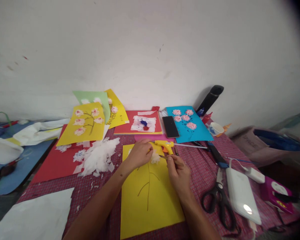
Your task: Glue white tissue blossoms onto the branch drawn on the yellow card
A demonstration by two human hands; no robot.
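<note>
A yellow sheet (162, 203) lies before me with a thin branching stem drawn on it. Near its top is a white tissue-paper flower (155, 157). My right hand (178, 171) pinches a thin, dark, pointed tool (163, 157), whose tip reaches the flower's right edge; its exact kind is unclear. My left hand (141, 154) rests over the sheet's upper left, fingers curled together beside the flower, and what they grip is hidden. Just beyond both hands lies a yellow glue gun (164, 144) with a long clear glue stick in its back.
White torn tissue (100, 156) is heaped at left on red paper (56, 168). Finished flower cards (86, 121) lean by the wall. A phone (170, 126) rests beside a blue card (198, 128). Black-handled scissors (218, 203) and a white power bank (242, 195) lie at right.
</note>
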